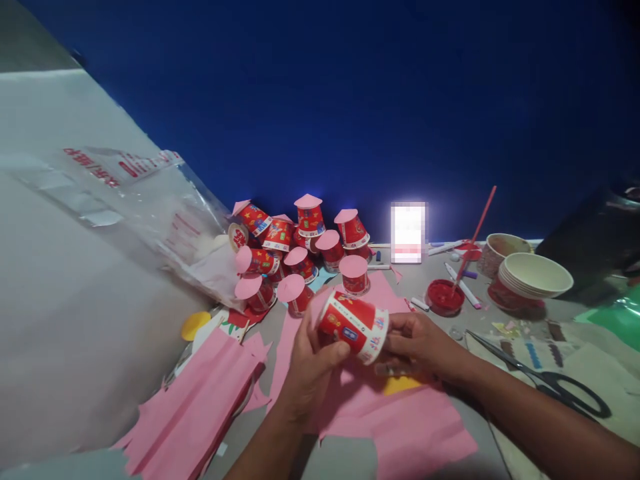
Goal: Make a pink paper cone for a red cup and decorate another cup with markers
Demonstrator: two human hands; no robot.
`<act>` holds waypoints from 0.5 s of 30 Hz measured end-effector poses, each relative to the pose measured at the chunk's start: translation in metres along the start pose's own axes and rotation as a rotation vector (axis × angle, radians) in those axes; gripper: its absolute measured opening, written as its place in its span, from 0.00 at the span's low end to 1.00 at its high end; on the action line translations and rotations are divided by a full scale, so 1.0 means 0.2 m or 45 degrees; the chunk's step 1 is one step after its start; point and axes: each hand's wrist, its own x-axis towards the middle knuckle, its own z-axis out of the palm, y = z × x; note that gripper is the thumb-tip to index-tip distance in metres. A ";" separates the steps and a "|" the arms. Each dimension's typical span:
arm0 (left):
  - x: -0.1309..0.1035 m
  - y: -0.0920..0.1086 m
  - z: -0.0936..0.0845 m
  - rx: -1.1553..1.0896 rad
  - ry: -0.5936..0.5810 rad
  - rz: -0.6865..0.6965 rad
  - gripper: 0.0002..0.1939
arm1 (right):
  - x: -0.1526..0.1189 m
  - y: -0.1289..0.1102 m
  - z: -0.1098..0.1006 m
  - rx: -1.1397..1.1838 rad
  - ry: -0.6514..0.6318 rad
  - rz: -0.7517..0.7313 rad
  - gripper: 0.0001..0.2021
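Note:
A red printed paper cup is tilted on its side above pink paper, its white rim toward the right. My left hand is wrapped round its base end, thumb on the printed side. My right hand is at the rim end, its fingers bent against the cup; some of them are hidden behind it. Beyond my hands, several red cups with pink paper cones, such as one standing cup, are heaped against the blue wall.
Scissors lie at the right, near stacked cups and a dish of red paint holding a stick. Folded pink paper and a plastic bag are at the left. A bright blurred screen stands behind.

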 end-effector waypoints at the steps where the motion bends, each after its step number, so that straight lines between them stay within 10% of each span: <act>1: -0.01 0.04 -0.04 0.072 0.061 0.042 0.52 | 0.00 0.01 -0.01 -0.016 0.008 0.002 0.29; 8: -0.03 0.43 -0.45 1.041 0.982 0.659 0.61 | 0.01 0.04 -0.02 -0.287 0.101 -0.060 0.19; 15: 0.09 0.83 -0.58 1.190 1.180 0.764 0.63 | 0.02 0.09 -0.01 -0.429 0.086 -0.065 0.09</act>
